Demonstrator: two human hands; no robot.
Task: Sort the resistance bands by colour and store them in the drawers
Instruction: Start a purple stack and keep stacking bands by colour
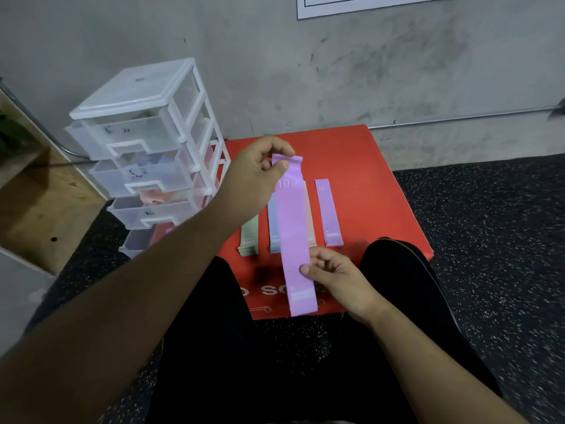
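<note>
Hands pinch purple band [295, 237], left hand [260, 175] high, right hand [336, 278] low; blue stack [272, 223] half hidden behind.

Head view, as I see it: left hand [263, 166] pinching the far end of a purple resistance band [295, 240]; right hand [333, 276] pinching its right edge nearer me; band held lengthwise over a red mat [382, 179]; on the mat, a green stack [250, 237], a blue stack [273, 228], a peach band [310, 218] mostly hidden behind the held one, and a second purple band [329, 214] apart to the right; clear plastic drawer unit [146, 142] to the left, touching the mat, coloured bands inside, drawers pulled out a little; speckled black floor [489, 240]; grey wall [397, 71].
</note>
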